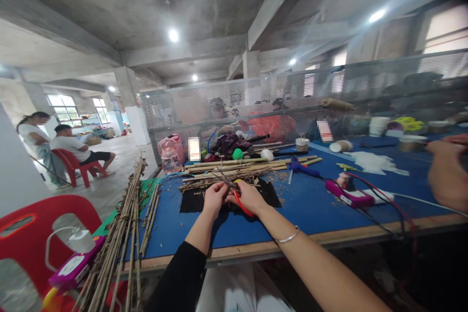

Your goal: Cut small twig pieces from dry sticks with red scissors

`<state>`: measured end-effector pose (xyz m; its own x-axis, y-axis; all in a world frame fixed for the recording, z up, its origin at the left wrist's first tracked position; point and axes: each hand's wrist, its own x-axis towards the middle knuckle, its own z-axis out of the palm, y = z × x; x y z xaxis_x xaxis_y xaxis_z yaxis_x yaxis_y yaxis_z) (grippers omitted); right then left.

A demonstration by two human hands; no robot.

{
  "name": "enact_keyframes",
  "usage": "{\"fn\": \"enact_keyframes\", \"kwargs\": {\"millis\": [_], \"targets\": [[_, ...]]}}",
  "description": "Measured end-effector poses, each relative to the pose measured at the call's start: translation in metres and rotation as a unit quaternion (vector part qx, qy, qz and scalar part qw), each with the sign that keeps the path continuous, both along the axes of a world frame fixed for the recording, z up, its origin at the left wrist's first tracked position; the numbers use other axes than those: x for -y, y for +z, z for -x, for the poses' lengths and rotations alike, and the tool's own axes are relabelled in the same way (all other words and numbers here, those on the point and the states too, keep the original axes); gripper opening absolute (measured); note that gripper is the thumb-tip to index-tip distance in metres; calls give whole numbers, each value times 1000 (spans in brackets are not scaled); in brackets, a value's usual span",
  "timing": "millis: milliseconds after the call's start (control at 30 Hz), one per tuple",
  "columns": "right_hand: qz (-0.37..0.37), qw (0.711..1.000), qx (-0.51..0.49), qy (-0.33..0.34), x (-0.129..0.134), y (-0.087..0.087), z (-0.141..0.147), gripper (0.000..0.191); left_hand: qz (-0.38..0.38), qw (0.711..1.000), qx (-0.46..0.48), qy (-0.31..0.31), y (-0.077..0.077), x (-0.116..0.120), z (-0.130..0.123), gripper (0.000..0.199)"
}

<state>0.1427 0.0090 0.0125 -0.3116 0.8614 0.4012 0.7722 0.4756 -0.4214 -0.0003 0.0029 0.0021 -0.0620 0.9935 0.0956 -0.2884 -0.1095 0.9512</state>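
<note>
Near the middle of the table, my right hand [249, 196] is closed around red-handled scissors [242, 205]. The metal blades point up and to the left. Close beside it, my left hand [215, 199] has its fingertips pinched together; what they hold is too small to make out. Both hands are over a black mat [190, 202] with dry plant scraps on it. Just beyond them lies a bundle of thin dry twigs [197, 184], and behind that are several longer pale sticks [204, 167].
Long dry stalks [122, 226] hang over the table's left edge by a red chair [84, 207]. A blue glue gun [303, 168] and purple power strip [349, 195] with cables sit at right. Another person's arm [444, 173] is at far right. A perforated metal screen [175, 109] stands behind.
</note>
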Motion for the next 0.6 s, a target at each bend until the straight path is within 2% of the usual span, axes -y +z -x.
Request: {"fn": "enact_keyframes", "kwargs": {"millis": [133,333,600], "targets": [[5,1000,0,-24,2,1,2,43,-15,1000,1,-5,1,0,-1,49],[26,997,28,-60,6,5,6,45,-19,999,-23,42,2,-1,1,42],[37,995,52,-73,5,7,5,50,16,996,-32,76,6,3,2,40]]}}
